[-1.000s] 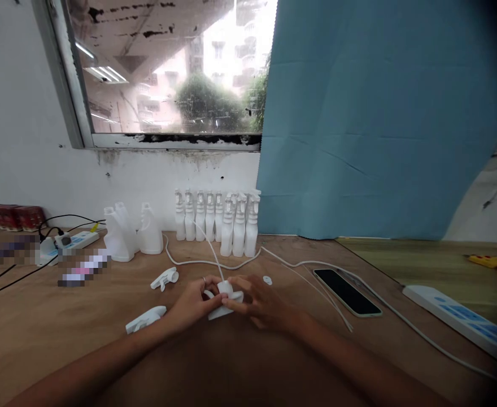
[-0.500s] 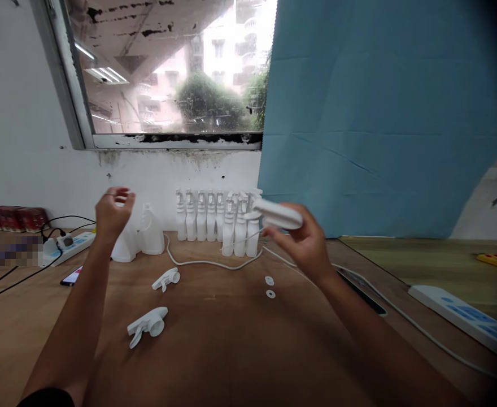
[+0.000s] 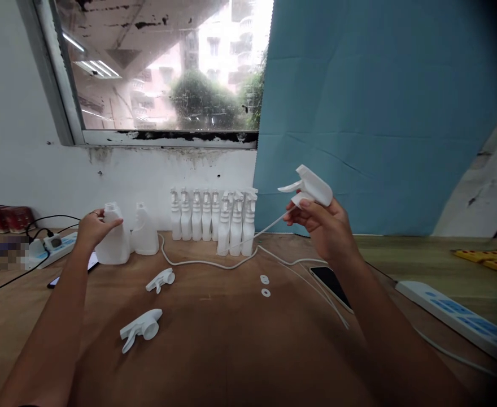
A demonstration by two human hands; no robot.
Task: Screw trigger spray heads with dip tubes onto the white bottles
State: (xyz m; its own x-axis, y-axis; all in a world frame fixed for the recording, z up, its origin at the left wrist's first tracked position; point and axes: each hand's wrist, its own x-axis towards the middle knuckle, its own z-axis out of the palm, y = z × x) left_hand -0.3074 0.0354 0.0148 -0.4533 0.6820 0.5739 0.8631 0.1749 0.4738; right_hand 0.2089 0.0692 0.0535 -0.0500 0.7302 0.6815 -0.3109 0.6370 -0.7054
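Note:
My right hand (image 3: 325,223) grips a white trigger sprayer head (image 3: 314,185), raised above the table, with its thin dip tube (image 3: 269,226) slanting down to the left. My left hand (image 3: 96,229) is closed around the upper part of a white open-necked bottle (image 3: 117,246), which stands upright on the table. Beside it stands another headless bottle (image 3: 147,234). Two loose sprayer heads, a farther one (image 3: 162,280) and a nearer one (image 3: 142,329), lie on the table in front of them. Two small white washers (image 3: 265,286) lie near the middle.
Several spray bottles (image 3: 201,217) with heads stand in rows by the wall. A white cable (image 3: 214,264) crosses the table before them. Thin white tubes (image 3: 328,299) and a phone (image 3: 331,285) lie near my right forearm; a power strip (image 3: 456,319) is farther right.
My left hand has come down onto the bottle and taken hold of it. My right hand has moved right and turned the sprayer head, its nozzle now tilted up and its tube pointing down-left.

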